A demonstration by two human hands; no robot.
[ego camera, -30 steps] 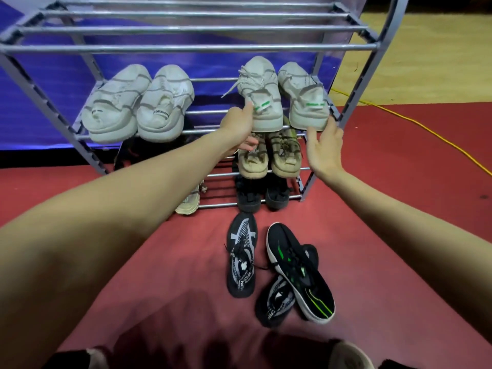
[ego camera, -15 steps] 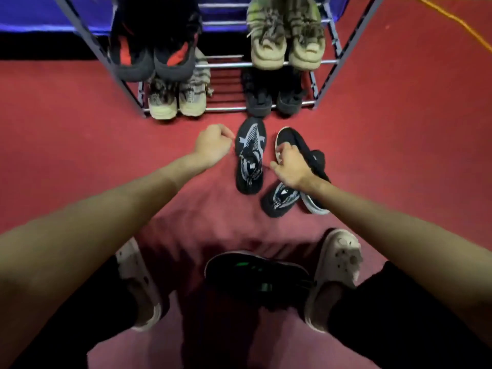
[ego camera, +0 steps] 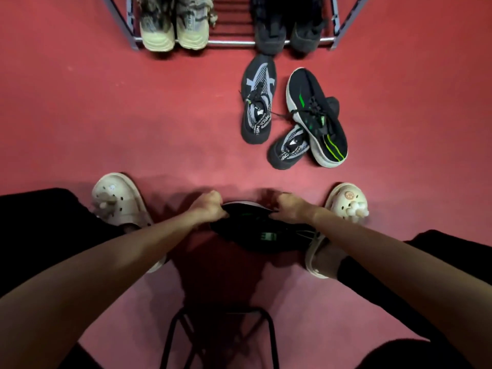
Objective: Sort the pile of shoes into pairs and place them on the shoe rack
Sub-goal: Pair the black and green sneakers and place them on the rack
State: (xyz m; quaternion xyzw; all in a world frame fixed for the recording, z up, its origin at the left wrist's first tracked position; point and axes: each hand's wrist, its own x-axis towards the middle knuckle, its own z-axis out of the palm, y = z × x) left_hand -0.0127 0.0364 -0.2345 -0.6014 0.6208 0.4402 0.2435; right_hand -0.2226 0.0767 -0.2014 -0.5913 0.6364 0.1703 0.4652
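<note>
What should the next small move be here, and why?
Probably lift the black-and-green shoe, gripped by the left hand and right hand, and bring it forward to its match, which lies on the floor atop a grey patterned shoe.

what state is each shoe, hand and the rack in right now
left hand: grips black-green shoe
right hand: grips the same shoe
black-green shoe: held between feet
second black-green shoe: on floor, overlapping a grey-black shoe
grey-black shoe: upright, unpaired
shoe rack: two pairs on bottom shelf
</note>
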